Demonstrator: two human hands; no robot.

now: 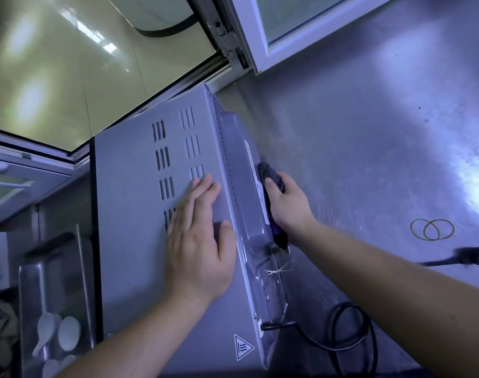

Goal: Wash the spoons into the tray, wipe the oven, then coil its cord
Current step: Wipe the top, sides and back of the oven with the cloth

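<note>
- Fingers (202,192) of the left hand (200,241) straight and close together, palm flat on top of the oven (134,241), just beside its vent slots.
- Grips a dark cloth (271,173) in the right hand (290,203), fingers curled round it, pressed against the oven's back panel.
- Reaches forward with both forearms, left over the oven's top, right behind the oven with the wrist turned in toward the panel.
- Risks snagging the cloth on the small bracket and loose tie low on the oven's back, if swept that far.
- Risks pushing damp into the mesh grille by the cord (350,331) entry; cannot tell whether the cloth is wet.
- Could shove the oven along the counter (369,132) if the left palm slackens.
- Leaves the cord looped loose behind the oven, with the spoons (69,332) in the tray (33,282) just beside its opposite side.
</note>
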